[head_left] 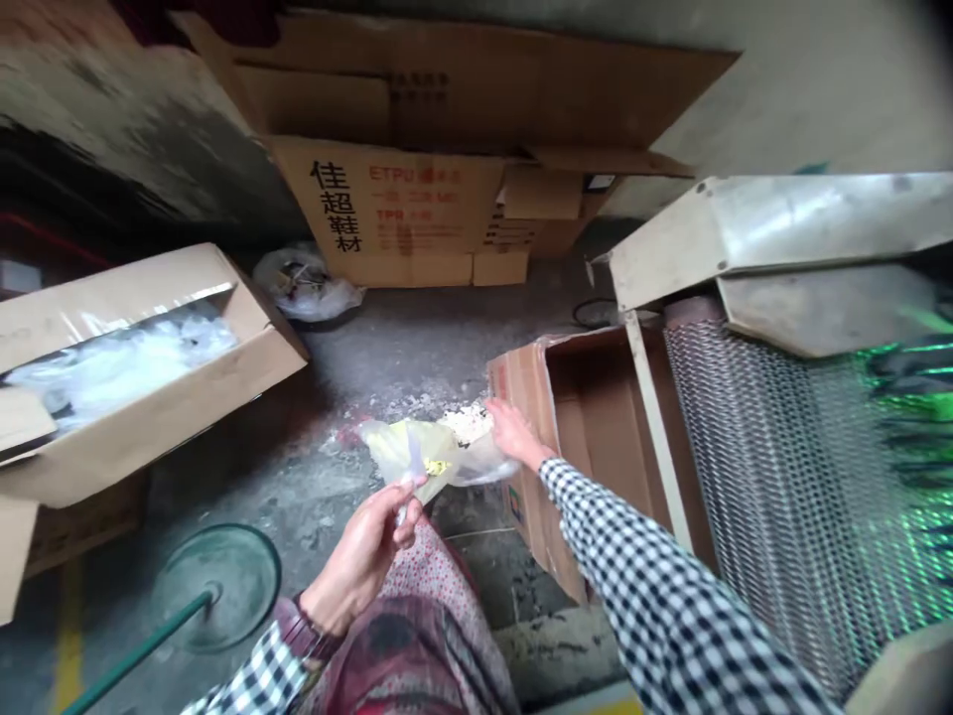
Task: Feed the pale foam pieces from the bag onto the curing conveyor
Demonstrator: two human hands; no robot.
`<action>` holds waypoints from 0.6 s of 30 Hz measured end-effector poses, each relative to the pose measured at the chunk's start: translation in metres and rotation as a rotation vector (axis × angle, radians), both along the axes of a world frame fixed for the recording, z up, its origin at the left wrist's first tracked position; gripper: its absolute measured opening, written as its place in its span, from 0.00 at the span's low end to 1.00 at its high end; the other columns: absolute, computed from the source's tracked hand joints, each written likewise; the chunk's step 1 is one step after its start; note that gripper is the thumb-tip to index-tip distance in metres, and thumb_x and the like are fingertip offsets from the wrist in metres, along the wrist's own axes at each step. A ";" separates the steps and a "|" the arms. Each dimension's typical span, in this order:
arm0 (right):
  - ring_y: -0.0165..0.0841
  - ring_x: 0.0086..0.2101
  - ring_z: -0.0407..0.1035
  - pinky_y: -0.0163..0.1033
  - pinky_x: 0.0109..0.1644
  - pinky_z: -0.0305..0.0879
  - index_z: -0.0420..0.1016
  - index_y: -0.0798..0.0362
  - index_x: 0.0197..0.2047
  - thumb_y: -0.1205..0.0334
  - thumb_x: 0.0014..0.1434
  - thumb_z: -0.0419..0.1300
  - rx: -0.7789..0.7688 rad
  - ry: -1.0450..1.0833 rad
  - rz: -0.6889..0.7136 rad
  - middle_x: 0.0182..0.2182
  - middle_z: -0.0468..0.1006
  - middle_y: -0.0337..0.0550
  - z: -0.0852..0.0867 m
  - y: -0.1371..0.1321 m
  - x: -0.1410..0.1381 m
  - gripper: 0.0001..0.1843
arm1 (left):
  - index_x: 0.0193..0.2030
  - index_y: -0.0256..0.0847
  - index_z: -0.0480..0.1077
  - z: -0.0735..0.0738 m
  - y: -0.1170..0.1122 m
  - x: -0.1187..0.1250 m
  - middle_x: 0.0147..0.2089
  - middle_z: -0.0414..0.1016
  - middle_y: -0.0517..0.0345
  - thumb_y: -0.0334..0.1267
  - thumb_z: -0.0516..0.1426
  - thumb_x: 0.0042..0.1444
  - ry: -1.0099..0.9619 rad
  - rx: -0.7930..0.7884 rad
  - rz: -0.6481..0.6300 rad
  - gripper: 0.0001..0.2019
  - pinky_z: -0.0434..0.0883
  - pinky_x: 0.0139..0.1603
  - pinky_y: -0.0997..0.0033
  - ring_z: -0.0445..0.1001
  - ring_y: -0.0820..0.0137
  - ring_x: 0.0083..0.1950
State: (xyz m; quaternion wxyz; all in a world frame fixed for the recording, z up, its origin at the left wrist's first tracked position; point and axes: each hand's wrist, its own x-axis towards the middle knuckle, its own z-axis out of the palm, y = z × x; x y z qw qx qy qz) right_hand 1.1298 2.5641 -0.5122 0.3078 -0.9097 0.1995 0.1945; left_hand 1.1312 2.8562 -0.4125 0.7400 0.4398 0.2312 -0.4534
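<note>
My left hand (372,541) is closed, thumb and fingers pinching the edge of a thin, translucent plastic bag (406,447). Small yellow bits (436,466) show in the bag's opening. To the right my right hand (515,434) reaches in with its fingers drawn together at the rim of the whitish plastic (483,467), beside a heap of small white pieces (469,423). Whether the yellowish and whitish plastic are one bag or two I cannot tell. The right fingertips are slightly blurred.
An open cardboard box (547,397) lies right of my hands, beside a metal mesh conveyor (751,477). At left is a cardboard box (149,397) holding clear plastic. A green round base with a pole (215,586) stands lower left. Large printed cartons (417,214) lean behind.
</note>
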 end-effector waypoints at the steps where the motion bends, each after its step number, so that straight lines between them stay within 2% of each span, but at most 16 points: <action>1: 0.47 0.73 0.49 0.56 0.77 0.41 0.61 0.57 0.74 0.75 0.62 0.52 -0.002 -0.010 -0.005 0.73 0.59 0.54 0.001 -0.006 0.002 0.36 | 0.45 0.35 0.78 -0.005 -0.002 -0.003 0.25 0.64 0.65 0.47 0.68 0.50 -0.006 0.028 0.028 0.20 0.53 0.24 0.75 0.53 0.78 0.22; 4: 0.43 0.71 0.55 0.50 0.77 0.45 0.67 0.56 0.71 0.70 0.65 0.53 0.039 -0.022 -0.036 0.70 0.65 0.52 0.008 -0.008 -0.014 0.31 | 0.38 0.34 0.77 -0.016 -0.018 -0.005 0.26 0.67 0.63 0.45 0.67 0.46 -0.026 0.116 0.081 0.17 0.56 0.25 0.75 0.58 0.77 0.23; 7: 0.41 0.65 0.66 0.47 0.73 0.55 0.72 0.55 0.66 0.67 0.67 0.52 0.100 0.006 -0.133 0.65 0.73 0.51 0.002 0.005 -0.051 0.26 | 0.37 0.35 0.75 -0.017 -0.034 0.004 0.26 0.69 0.63 0.45 0.68 0.44 -0.038 0.117 0.096 0.17 0.58 0.25 0.75 0.60 0.77 0.24; 10: 0.41 0.57 0.74 0.46 0.65 0.66 0.76 0.55 0.61 0.66 0.65 0.53 0.175 0.090 -0.299 0.57 0.80 0.52 -0.018 0.015 -0.103 0.24 | 0.38 0.35 0.75 -0.018 -0.044 0.017 0.27 0.69 0.63 0.45 0.69 0.44 -0.054 0.113 0.117 0.18 0.59 0.26 0.75 0.60 0.77 0.24; 13: 0.41 0.53 0.78 0.46 0.61 0.70 0.78 0.54 0.59 0.63 0.63 0.55 0.245 0.170 -0.504 0.52 0.83 0.51 -0.031 0.019 -0.164 0.23 | 0.34 0.35 0.73 -0.021 -0.053 0.027 0.26 0.68 0.64 0.42 0.68 0.44 -0.052 0.165 0.115 0.15 0.60 0.26 0.76 0.59 0.79 0.23; 15: 0.43 0.52 0.78 0.46 0.61 0.69 0.79 0.54 0.56 0.59 0.61 0.57 0.269 0.196 -0.647 0.50 0.84 0.52 -0.028 0.019 -0.204 0.23 | 0.33 0.35 0.72 -0.024 -0.061 0.031 0.25 0.67 0.64 0.40 0.66 0.45 -0.012 0.195 0.106 0.12 0.60 0.25 0.77 0.59 0.79 0.22; 18: 0.47 0.53 0.77 0.48 0.60 0.70 0.82 0.53 0.50 0.52 0.54 0.62 0.279 0.217 -0.839 0.48 0.84 0.52 -0.014 0.018 -0.259 0.23 | 0.35 0.35 0.72 -0.026 -0.077 0.034 0.25 0.66 0.65 0.36 0.64 0.48 0.047 0.199 0.126 0.09 0.60 0.23 0.78 0.59 0.79 0.21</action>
